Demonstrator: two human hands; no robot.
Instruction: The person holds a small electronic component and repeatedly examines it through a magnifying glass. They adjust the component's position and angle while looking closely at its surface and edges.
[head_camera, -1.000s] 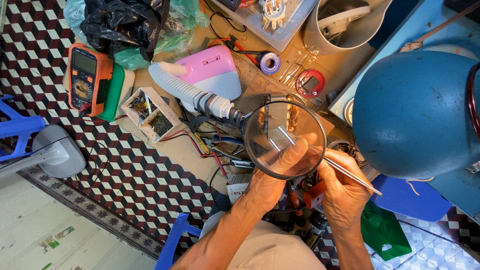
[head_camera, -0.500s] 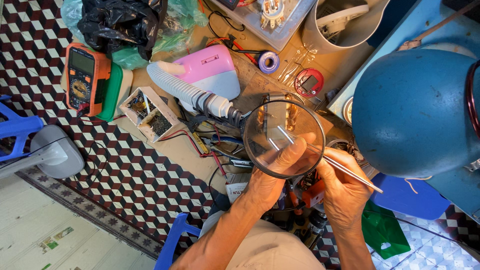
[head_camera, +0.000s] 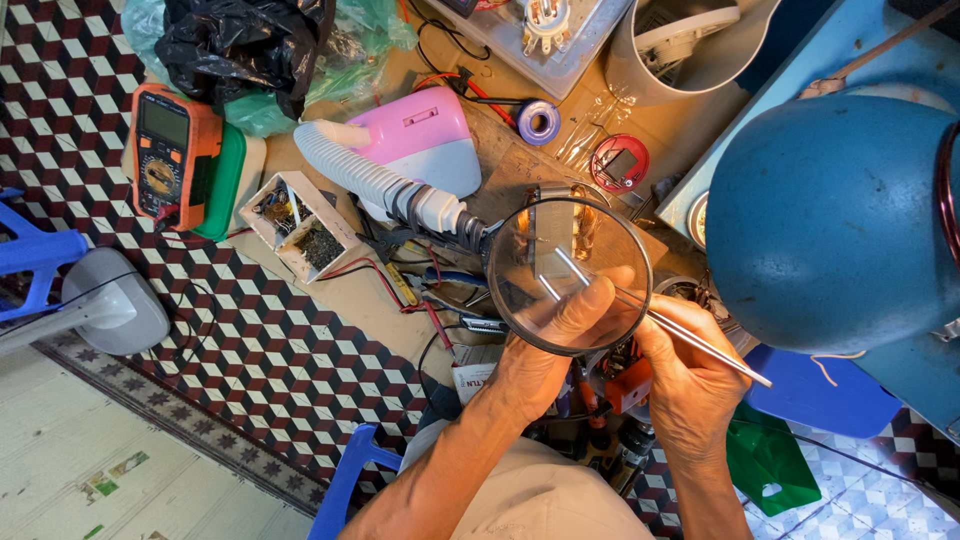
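**Hands hold steady under the lens**

Almost nothing has moved since a second ago. Both hands stay put; the lens (head_camera: 569, 275) has shifted only a tiny bit.

One left hand (head_camera: 540, 355) reaches up behind the round lens, fingers curled together on something small that I cannot make out. One right hand (head_camera: 690, 385) is closed on one pair of thin metal tweezers (head_camera: 690, 340), whose tips point under the lens, just beside the left fingers.

On the worktop (head_camera: 520, 160) I count one orange meter (head_camera: 165, 150), one pink and white box (head_camera: 420, 135), one ribbed hose (head_camera: 370, 185), one roll of tape (head_camera: 540, 122), and one small open box of parts (head_camera: 300, 225). One big blue lamp shade (head_camera: 830, 220) sits to the right.
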